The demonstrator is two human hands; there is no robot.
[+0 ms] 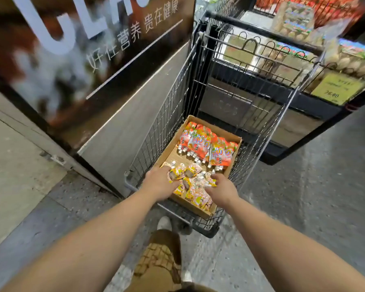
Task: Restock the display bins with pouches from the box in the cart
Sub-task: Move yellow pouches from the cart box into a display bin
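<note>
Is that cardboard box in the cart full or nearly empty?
Partly full: the box holds orange pouches and yellow pouches, with bare cardboard floor showing.

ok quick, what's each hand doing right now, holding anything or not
Left hand: fingers curled onto the yellow pouches in the box, gripping some.
Right hand: fingers curled around the yellow pouches, gripping them.

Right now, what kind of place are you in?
Most likely a supermarket aisle: a wire shopping cart holds a cardboard box of spouted drink pouches, and a yellow price tag hangs on stocked display bins.
</note>
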